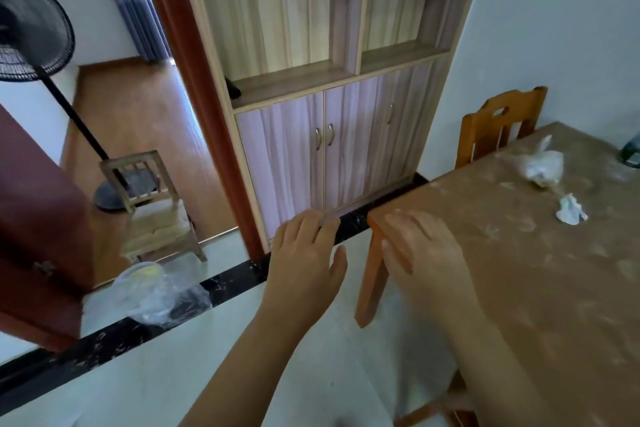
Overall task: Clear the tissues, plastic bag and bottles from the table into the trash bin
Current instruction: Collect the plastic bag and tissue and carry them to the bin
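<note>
On the wooden table (540, 288) at the right lie a knotted clear plastic bag (541, 165) and, nearer to me, a crumpled white tissue (570, 210). A dark bottle (631, 152) shows only partly at the right edge. The trash bin (152, 291), lined with clear plastic, stands on the floor at the left. My left hand (306, 255) hovers over the floor left of the table corner, fingers apart and empty. My right hand (424, 251) is over the table's near corner, fingers spread and empty.
A wooden chair (498, 126) stands at the table's far end against the wall. A cabinet (329, 135) with shelves faces me. A small wooden chair (156, 204) and a standing fan (31, 24) are in the doorway; a dark red door (38, 229) is at left.
</note>
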Tool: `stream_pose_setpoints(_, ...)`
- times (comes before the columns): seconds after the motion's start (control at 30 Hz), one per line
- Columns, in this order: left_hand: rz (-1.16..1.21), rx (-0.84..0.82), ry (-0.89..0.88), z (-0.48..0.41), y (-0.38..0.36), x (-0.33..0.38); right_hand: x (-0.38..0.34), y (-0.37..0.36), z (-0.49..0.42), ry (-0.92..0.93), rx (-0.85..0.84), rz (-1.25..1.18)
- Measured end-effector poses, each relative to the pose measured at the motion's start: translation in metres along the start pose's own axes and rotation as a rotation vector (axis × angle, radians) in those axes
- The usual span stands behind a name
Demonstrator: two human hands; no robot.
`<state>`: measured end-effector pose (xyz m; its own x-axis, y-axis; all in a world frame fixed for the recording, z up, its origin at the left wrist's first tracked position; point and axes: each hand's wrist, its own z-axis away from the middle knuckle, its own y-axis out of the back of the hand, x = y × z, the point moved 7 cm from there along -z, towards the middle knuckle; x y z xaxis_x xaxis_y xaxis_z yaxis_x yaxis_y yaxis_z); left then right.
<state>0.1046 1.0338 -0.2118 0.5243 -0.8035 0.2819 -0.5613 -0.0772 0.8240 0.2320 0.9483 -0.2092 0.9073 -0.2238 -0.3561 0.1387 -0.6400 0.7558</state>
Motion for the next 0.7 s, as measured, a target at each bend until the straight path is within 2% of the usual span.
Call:
stream_pose_setpoints(0.27, 0.041, -0.036, -0.031, -0.090, -0.061, -0.049, 0.039, -0.072, -0.077, -0.046, -0.161, 0.023)
stream_pose_setpoints(0.43, 0.128, -0.015, -0.089, -0.153, -0.101, -0.096, 0.051, -0.112, -0.134, -0.151, -0.089, 0.059)
stream_pose_setpoints(0.7, 0.248, -0.070, -0.173, -0.279, -0.132, -0.172, 0.045, -0.190, -0.266, -0.168, -0.103, 0.090)
